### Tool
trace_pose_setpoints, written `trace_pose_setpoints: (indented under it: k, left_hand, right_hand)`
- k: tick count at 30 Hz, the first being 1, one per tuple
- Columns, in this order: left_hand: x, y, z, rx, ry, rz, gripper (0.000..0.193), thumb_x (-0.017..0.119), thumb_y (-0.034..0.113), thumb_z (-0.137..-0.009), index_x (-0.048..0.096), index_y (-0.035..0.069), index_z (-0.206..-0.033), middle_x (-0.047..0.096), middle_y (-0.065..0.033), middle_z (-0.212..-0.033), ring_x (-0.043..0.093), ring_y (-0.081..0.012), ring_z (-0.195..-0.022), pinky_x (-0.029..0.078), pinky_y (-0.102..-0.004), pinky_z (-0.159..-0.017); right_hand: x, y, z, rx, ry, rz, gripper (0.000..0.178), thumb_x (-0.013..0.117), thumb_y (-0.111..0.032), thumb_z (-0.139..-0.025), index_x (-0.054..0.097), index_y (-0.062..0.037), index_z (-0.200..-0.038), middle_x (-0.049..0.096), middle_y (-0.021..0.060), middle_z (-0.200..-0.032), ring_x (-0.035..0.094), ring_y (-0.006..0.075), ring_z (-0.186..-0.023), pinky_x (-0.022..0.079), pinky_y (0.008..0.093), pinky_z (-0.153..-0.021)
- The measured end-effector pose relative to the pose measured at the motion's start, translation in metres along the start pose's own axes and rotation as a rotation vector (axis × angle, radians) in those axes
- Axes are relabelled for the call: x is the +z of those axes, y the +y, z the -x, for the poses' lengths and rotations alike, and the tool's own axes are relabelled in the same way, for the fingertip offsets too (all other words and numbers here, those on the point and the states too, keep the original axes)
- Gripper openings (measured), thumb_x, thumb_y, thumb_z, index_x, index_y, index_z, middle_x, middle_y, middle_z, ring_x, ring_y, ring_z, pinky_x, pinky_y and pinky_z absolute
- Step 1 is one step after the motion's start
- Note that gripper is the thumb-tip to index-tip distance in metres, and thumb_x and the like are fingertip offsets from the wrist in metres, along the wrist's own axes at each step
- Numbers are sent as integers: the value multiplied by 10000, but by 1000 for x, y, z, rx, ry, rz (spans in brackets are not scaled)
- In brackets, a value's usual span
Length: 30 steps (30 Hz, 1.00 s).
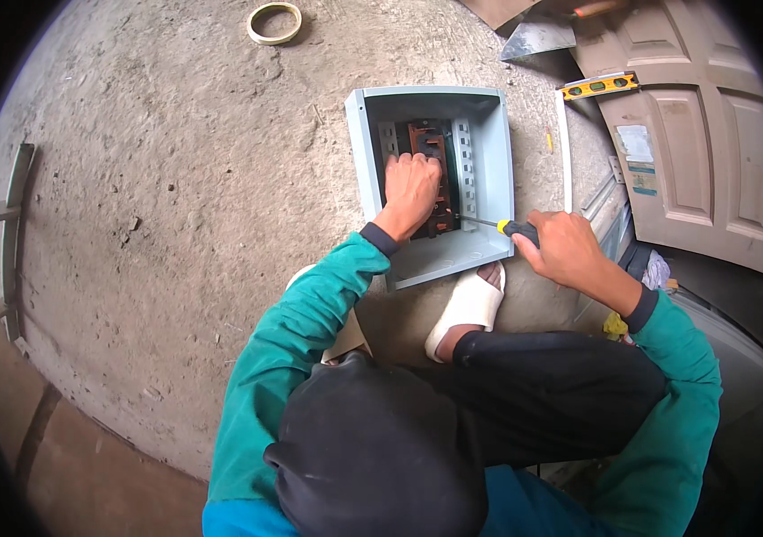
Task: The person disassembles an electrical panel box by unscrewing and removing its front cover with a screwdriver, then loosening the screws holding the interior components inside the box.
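A grey metal electrical panel box (500,166) lies open on the concrete between my feet. Inside it sits a black and reddish-brown breaker mounting base (431,143), flanked by slotted metal strips. My left hand (412,190) reaches into the box with its fingers curled onto this base; the fingertips are partly hidden. In my right hand (565,246), outside the box's right wall, is a screwdriver (516,230) with a black and yellow handle. Its thin shaft crosses over the wall, pointing left to the lower right part of the base.
A roll of tape (274,38) lies far off on the rough concrete floor (175,116). To the right are a yellow spirit level (600,86), a white strip (565,152) and a panelled door (681,125). A metal frame (14,233) stands at the far left.
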<state>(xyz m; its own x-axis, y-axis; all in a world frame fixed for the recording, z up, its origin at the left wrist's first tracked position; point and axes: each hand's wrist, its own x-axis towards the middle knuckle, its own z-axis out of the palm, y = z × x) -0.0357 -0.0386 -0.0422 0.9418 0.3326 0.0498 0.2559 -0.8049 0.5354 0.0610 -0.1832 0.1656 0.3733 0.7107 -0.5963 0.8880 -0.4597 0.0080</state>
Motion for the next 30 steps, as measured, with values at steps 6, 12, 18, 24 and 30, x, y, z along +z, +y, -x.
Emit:
trace_pose_setpoints:
  k: [6,12,18,24,30]
  left_hand:
    - [-1,-1,-1,16,-3,22,110,567,85,-780,660,66,-836,648,-97,-829,629,-264,-827,455,-413,-736]
    - [1,0,7,-58,36,312,180,579,64,-750,689,79,-892,662,-110,-874,640,-301,-843,493,-424,-740]
    - [-2,-1,2,214,-120,446,259,591,32,-696,709,78,-922,676,-127,-848,650,-318,-823,518,-412,-731]
    - [-14,-1,-3,-50,-99,620,380,555,-46,-676,707,52,-1010,690,-133,-825,681,-280,-774,534,-370,-696]
    - [-44,-10,-20,-208,-107,960,409,512,-39,-678,718,73,-1013,637,-142,-675,629,-220,-610,488,-322,-625]
  right_hand:
    - [-5,-9,-2,77,-31,32,365,605,-330,-886,638,29,-834,632,224,-667,630,396,-620,493,467,-603]
    - [-1,-7,3,-291,14,131,302,573,-287,-904,606,12,-934,605,155,-709,617,337,-647,511,426,-607]
    - [1,-8,7,-442,174,43,320,591,-284,-890,591,5,-1028,615,149,-748,619,344,-674,509,438,-633]
    - [-22,-5,-11,250,-393,-241,365,623,-291,-878,582,14,-1074,644,248,-821,646,370,-755,478,461,-677]
    - [-6,1,3,-367,-11,108,343,617,-318,-872,609,-12,-1026,620,207,-957,633,370,-744,484,458,-669]
